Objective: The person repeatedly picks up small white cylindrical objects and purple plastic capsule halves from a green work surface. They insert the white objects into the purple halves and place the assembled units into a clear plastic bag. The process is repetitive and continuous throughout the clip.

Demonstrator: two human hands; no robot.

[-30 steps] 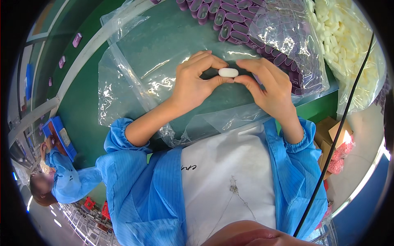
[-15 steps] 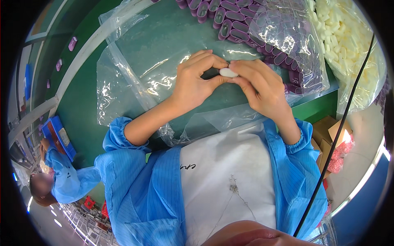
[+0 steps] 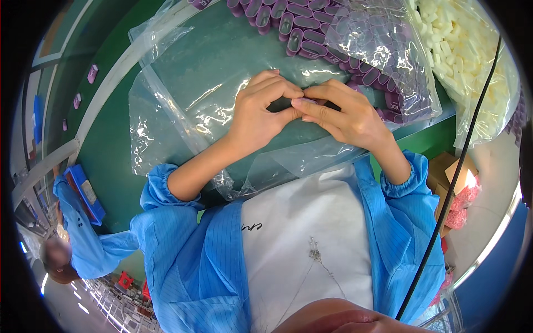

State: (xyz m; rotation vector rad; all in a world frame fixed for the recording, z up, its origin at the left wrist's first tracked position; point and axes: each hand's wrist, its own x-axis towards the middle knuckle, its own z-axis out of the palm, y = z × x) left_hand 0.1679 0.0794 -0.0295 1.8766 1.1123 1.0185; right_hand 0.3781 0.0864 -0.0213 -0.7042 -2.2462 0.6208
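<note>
My left hand (image 3: 264, 105) and my right hand (image 3: 345, 114) meet fingertip to fingertip above the table. Both are closed in a pinch around one small piece. The fingers cover it almost wholly, so its kind cannot be made out now. Under my hands lies a clear plastic sheet or bag (image 3: 166, 114), wrinkled and shiny. Just beyond my right hand stand many purple oval sleeves (image 3: 294, 41), hollow and packed in rows, partly covered by a clear plastic bag (image 3: 363, 36).
A clear bag of whitish oval pieces (image 3: 472, 72) is at the far right. A black cable (image 3: 463, 139) crosses the right side. Cardboard boxes (image 3: 441, 172) and pink bundles (image 3: 461, 208) lie below. At left, a person in blue (image 3: 91, 241) sits near a blue tray (image 3: 86, 194).
The white oval piece seen between my fingertips is now covered. My right thumb and fingers have shifted left, over the held piece, against my left fingertips.
</note>
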